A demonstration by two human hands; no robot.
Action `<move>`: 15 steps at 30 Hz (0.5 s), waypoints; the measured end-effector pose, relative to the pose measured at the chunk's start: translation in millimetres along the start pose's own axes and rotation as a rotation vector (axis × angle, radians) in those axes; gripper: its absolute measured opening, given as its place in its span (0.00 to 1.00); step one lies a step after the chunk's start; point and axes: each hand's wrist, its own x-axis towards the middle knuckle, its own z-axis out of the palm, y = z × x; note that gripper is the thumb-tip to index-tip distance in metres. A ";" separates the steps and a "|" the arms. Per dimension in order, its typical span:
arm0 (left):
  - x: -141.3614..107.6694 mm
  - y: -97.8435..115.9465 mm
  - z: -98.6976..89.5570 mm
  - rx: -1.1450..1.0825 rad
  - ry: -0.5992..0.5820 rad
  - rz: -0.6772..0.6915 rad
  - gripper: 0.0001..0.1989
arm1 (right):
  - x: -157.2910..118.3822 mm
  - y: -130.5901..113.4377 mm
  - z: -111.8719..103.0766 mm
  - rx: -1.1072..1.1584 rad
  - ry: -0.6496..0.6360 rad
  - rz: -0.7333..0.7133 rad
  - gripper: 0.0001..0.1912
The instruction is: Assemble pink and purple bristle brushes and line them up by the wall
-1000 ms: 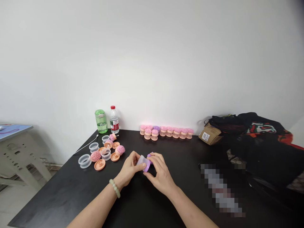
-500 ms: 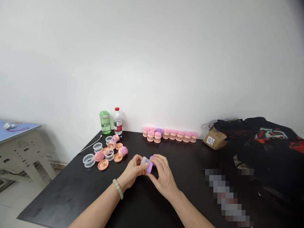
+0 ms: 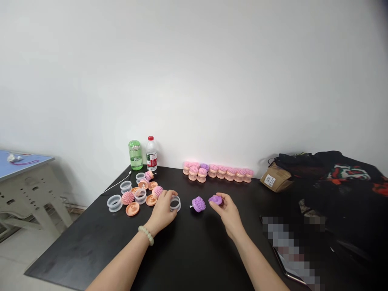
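Observation:
My left hand point(image 3: 162, 212), with a beaded bracelet, has its fingers on a clear ring point(image 3: 178, 203) at the table's middle. Between my hands a purple bristled head point(image 3: 199, 204) lies on its side, its white stem pointing left. My right hand point(image 3: 228, 212) pinches a purple round cap point(image 3: 216, 199) just above the table. To the left lie several clear rings point(image 3: 114, 203), orange discs point(image 3: 132, 209) and pink bristled heads point(image 3: 127, 197).
Assembled pink brushes point(image 3: 230, 173) and one purple stand by the wall. A green bottle point(image 3: 135, 155) and a red-capped bottle point(image 3: 151, 154) are at the back left. At right are a brown paper bag point(image 3: 277, 178), dark cloth point(image 3: 348, 202) and a phone-like device point(image 3: 285, 266).
My hands have moved apart. The purple and clear pieces they held together are now separate: ring at left, bristled head on the table, cap in my right hand.

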 end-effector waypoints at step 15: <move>-12.6 0.2 22.4 0.507 -0.173 0.203 0.37 | -16.8 12.3 41.0 -0.203 -0.344 -0.334 0.35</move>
